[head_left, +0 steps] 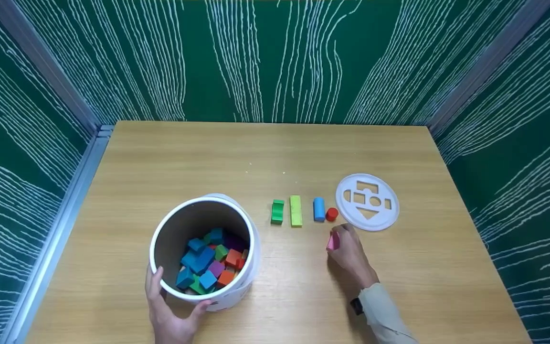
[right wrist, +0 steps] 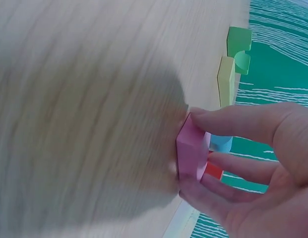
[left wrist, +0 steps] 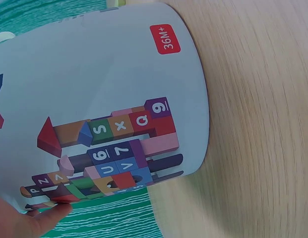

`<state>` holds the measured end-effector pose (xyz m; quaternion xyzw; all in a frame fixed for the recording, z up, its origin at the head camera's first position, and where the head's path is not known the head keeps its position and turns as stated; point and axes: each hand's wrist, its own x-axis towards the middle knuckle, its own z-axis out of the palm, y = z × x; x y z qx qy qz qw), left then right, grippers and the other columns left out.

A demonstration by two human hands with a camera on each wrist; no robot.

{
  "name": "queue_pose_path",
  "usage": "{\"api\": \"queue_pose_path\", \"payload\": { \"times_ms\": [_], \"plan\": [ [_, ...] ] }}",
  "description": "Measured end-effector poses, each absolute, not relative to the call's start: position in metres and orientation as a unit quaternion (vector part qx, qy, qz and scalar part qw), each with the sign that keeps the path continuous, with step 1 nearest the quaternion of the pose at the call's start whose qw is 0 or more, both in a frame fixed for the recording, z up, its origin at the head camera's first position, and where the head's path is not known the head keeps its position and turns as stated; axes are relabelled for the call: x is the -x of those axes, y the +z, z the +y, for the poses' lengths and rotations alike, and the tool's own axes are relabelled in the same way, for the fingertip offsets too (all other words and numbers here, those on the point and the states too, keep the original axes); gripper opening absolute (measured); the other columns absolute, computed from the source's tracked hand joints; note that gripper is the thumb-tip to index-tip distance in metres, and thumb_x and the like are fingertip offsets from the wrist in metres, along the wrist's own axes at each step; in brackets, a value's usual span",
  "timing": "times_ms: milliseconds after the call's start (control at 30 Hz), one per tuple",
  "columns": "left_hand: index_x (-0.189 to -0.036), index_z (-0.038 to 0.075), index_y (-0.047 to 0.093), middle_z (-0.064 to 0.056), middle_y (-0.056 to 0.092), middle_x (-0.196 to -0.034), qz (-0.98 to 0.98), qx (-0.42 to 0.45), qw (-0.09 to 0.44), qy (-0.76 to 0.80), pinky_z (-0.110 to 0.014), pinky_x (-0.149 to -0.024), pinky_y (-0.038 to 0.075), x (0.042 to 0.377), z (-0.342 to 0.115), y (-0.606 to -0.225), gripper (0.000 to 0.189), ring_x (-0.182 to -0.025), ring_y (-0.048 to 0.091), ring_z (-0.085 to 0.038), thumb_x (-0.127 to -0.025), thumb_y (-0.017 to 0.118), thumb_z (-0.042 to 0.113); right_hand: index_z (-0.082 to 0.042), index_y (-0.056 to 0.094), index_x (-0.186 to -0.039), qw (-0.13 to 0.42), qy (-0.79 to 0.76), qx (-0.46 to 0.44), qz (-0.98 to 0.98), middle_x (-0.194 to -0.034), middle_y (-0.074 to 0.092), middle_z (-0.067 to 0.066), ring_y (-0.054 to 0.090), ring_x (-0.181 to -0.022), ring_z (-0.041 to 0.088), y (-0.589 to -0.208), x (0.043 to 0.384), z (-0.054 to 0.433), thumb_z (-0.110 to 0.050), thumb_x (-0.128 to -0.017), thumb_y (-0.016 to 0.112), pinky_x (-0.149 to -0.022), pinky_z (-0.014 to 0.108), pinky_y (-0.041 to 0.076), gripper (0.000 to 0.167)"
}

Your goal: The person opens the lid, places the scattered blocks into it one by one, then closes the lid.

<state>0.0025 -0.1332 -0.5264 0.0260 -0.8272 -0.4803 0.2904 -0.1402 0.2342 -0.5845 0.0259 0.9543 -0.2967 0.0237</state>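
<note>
A pink block [right wrist: 191,148] is pinched between the thumb and fingers of my right hand [head_left: 350,253], down at the tabletop. My left hand [head_left: 172,306] holds the near rim of a white round bucket [head_left: 252,258], thumb and fingers spread along its edge. Inside lie many coloured blocks [head_left: 203,258]. Just beyond the right hand stand a red cylinder [head_left: 332,214] and a blue cylinder [head_left: 319,209]. Left of them are a yellow-green long block [head_left: 295,211] and a green block with a curved notch [head_left: 277,212].
A white round lid [head_left: 368,224] with shaped cutouts lies right of the cylinders. The wooden table [head_left: 208,157] is bordered by green walls [head_left: 275,57] with white wavy lines. A metal rail [head_left: 60,224] runs along the left side.
</note>
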Motion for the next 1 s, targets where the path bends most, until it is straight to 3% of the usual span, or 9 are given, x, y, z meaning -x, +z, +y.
{"api": "queue_pose_path", "payload": {
  "times_ms": [300, 700, 1000],
  "plan": [
    [-0.143, 0.005, 0.026, -0.019, 0.022, -0.151, -0.831, -0.031, 0.289, -0.474, -0.012, -0.103, 0.026, -0.002, -0.133, -0.526, 0.102, -0.131, 0.029, -0.035, -0.062, 0.087, 0.011, 0.005, 0.057, -0.119, 0.039, -0.324, -0.039, 0.945, -0.11, 0.053, 0.017, 0.055, -0.095, 0.027, -0.584, 0.137, 0.235, -0.001, -0.071, 0.078, -0.082, 0.041, 0.055, 0.052],
    [-0.143, 0.005, 0.027, -0.018, 0.023, -0.151, -0.831, -0.033, 0.291, -0.473, -0.014, -0.105, 0.025, -0.002, -0.133, -0.528, 0.099, -0.131, 0.029, -0.037, -0.066, 0.087, 0.023, 0.003, 0.052, -0.126, 0.059, -0.329, -0.06, 0.94, -0.119, 0.049, 0.018, 0.052, -0.101, 0.029, -0.57, 0.133, 0.23, -0.007, -0.073, 0.079, -0.088, 0.045, 0.052, 0.061],
    [-0.143, 0.005, 0.027, -0.016, 0.022, -0.152, -0.827, -0.038, 0.286, -0.483, -0.013, -0.103, 0.029, -0.003, -0.133, -0.527, 0.103, -0.135, 0.022, -0.013, -0.06, 0.088, 0.012, 0.005, 0.055, -0.123, 0.029, -0.315, -0.033, 0.948, -0.121, 0.047, 0.018, 0.052, -0.1, 0.028, -0.558, 0.128, 0.224, -0.007, -0.069, 0.082, -0.088, 0.042, 0.052, 0.062]
  ]
}}
